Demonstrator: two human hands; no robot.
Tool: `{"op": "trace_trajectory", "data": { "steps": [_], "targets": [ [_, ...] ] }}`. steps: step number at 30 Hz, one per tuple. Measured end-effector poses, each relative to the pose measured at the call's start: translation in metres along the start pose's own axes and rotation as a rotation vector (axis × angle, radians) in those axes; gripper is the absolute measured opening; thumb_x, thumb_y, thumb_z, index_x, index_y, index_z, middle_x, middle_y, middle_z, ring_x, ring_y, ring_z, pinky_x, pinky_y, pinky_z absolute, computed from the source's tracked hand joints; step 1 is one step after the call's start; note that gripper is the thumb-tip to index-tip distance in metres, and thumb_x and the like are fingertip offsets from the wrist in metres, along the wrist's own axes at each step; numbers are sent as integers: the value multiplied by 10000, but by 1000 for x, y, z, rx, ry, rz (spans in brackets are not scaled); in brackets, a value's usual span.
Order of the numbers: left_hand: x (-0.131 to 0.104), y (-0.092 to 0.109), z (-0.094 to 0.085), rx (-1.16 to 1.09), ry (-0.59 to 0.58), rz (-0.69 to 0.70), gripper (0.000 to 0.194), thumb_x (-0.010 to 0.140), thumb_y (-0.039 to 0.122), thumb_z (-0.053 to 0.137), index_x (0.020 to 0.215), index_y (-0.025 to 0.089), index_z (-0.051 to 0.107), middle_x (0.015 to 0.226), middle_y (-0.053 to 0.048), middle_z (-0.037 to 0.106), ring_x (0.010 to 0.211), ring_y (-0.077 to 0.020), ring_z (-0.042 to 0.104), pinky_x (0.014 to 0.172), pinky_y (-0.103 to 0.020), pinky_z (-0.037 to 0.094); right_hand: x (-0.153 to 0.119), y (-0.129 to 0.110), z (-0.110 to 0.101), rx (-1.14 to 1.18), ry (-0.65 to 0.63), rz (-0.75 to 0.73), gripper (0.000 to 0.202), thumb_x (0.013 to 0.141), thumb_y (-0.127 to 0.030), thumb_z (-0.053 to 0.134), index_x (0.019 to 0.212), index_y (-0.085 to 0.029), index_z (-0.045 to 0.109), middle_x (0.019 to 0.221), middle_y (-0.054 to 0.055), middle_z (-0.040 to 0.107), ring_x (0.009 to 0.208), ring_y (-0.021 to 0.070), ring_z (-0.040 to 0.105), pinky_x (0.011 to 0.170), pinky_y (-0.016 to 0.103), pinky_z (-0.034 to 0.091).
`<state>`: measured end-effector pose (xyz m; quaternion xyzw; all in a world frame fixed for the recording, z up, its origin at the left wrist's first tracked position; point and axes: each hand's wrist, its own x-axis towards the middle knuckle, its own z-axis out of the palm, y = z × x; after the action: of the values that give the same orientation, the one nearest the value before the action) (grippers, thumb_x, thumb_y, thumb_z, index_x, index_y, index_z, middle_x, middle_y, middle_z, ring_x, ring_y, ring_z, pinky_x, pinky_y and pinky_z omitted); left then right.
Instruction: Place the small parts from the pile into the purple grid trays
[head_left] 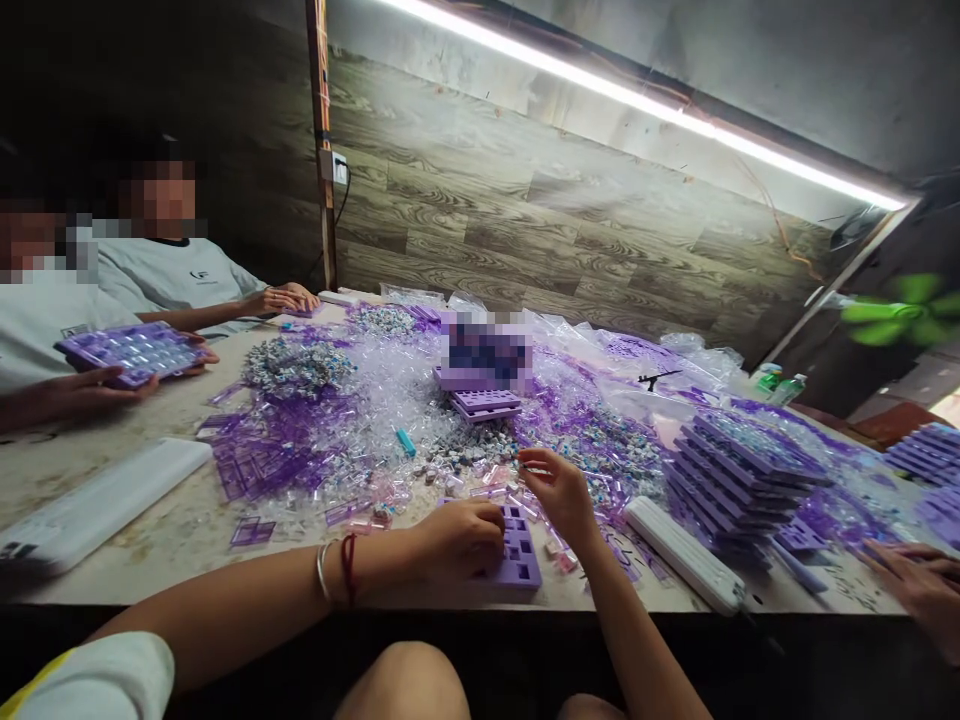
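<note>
A light purple panel with square cut-outs (525, 568) lies at the table's front edge. My left hand (469, 532), a white bangle and a red cord on its wrist, rests on the panel's left part with curled fingers; whatever is under them is hidden. To the right and beyond it, my right hand (559, 488) reaches to the near edge of a heap of small grey-white pieces (480, 440). Its fingertips are drawn together, and anything between them is too small to name. Pink and clear bits (495, 478) lie just past the panel.
A stack of filled purple panels (739, 480) rises at right, beside a long white bar-shaped case (684, 555). A similar case (112, 505) lies left. Purple clear frames (277, 440) spread mid-table. Two people sit left, one holding a panel (135, 352); another person's hands (919, 590) are right.
</note>
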<state>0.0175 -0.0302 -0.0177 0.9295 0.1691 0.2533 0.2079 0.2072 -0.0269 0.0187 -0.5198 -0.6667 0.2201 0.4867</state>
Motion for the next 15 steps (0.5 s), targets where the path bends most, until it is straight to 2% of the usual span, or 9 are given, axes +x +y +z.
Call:
{"op": "trace_trajectory", "data": {
  "steps": [3, 8, 10, 15],
  "targets": [
    [1, -1, -1, -1, 8, 47, 148, 782, 136, 501, 716, 173, 629, 846, -47, 633, 761, -149, 569, 749, -267, 463, -12, -7, 2, 8, -80, -5, 160, 738, -234, 610, 872, -205, 691, 886, 43, 706, 762, 186, 658, 720, 321, 541],
    [1, 0, -2, -74, 27, 95, 134, 749, 100, 509, 714, 172, 616, 874, -44, 637, 822, -160, 588, 783, -266, 466, -20, 6, 16, -150, -229, -49, 174, 696, -134, 589, 801, -207, 707, 771, 24, 693, 741, 181, 626, 719, 302, 500],
    [1, -1, -2, -83, 22, 82, 147, 736, 96, 504, 733, 177, 626, 901, -42, 644, 843, -167, 597, 786, -267, 470, -19, 11, 17, -201, -261, -54, 158, 688, -117, 593, 770, -196, 704, 732, 28, 682, 717, 181, 620, 695, 293, 491],
    [-2, 0, -3, -59, 20, 87, 164, 723, 110, 503, 771, 177, 644, 888, -51, 669, 821, -182, 624, 763, -268, 480, -18, 12, 13, -184, -276, -86, 156, 708, -100, 585, 761, -195, 698, 793, 41, 687, 756, 183, 631, 709, 288, 485]
  ]
}}
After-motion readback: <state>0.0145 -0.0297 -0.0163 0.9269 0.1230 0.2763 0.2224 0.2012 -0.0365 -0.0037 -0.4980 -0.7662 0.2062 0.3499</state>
